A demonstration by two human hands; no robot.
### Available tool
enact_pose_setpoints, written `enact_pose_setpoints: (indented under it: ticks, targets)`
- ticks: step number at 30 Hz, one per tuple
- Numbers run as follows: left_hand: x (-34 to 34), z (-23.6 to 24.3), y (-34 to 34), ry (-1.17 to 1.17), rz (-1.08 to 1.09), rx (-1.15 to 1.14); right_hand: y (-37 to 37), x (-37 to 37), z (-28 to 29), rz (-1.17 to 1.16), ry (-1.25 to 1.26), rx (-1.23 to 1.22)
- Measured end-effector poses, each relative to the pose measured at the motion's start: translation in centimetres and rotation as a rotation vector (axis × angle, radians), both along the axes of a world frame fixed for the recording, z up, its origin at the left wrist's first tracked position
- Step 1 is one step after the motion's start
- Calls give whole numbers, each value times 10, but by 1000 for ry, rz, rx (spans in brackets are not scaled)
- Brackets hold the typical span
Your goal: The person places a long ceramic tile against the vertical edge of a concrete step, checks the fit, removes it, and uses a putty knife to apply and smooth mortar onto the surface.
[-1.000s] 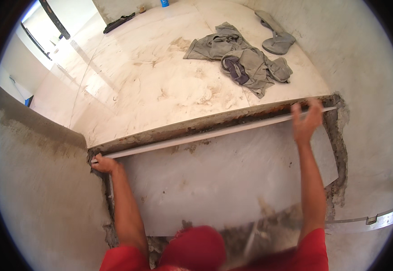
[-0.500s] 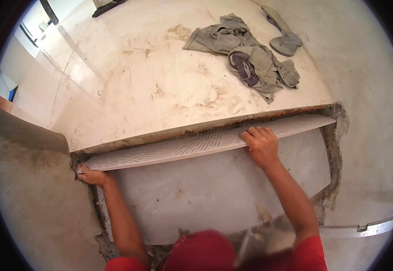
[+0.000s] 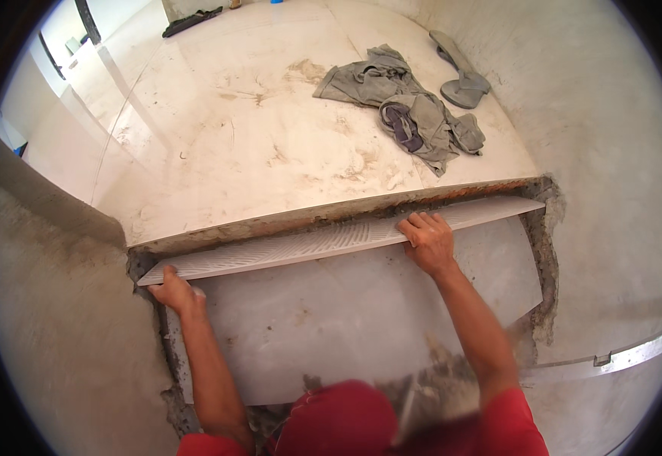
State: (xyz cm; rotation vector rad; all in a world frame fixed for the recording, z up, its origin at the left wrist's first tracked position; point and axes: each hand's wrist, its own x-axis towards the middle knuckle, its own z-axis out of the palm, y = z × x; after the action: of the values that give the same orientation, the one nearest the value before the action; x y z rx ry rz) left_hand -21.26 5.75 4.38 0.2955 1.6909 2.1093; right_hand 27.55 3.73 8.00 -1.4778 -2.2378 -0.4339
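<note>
Dirt-stained floor (image 3: 217,171) lies beyond the long strip (image 3: 331,242), which tilts, ridged face up, between floor and gray slab (image 3: 346,315). Left hand (image 3: 174,291) grips the strip's left end, its fingers partly hidden; right hand (image 3: 430,243) curls fingers over its near edge, right of centre, presumably balancing the length.

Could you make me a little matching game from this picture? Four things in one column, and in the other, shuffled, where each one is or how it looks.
Column one:
1. Slab
2. Cloth
3. Sandals
4. Right hand

Column two:
A. Beside the wall on the right
B. On the slab, right of its middle
C. Pale, with ridges on its face
D. Crumpled on the floor

Pairs: 1-C, 2-D, 3-A, 4-B
</note>
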Motion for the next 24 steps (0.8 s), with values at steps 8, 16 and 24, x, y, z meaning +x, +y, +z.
enact_pose_setpoints:
  ticks: [8, 16, 24]
  targets:
    - [-5, 17, -21, 36, 25, -29, -23, 0, 12, 62, -1, -36]
    - [53, 16, -47, -350, -175, 324, -44, 15, 37, 39, 47, -60]
    - [181, 0, -74, -786, -673, 170, -39, 6, 32, 34, 47, 11]
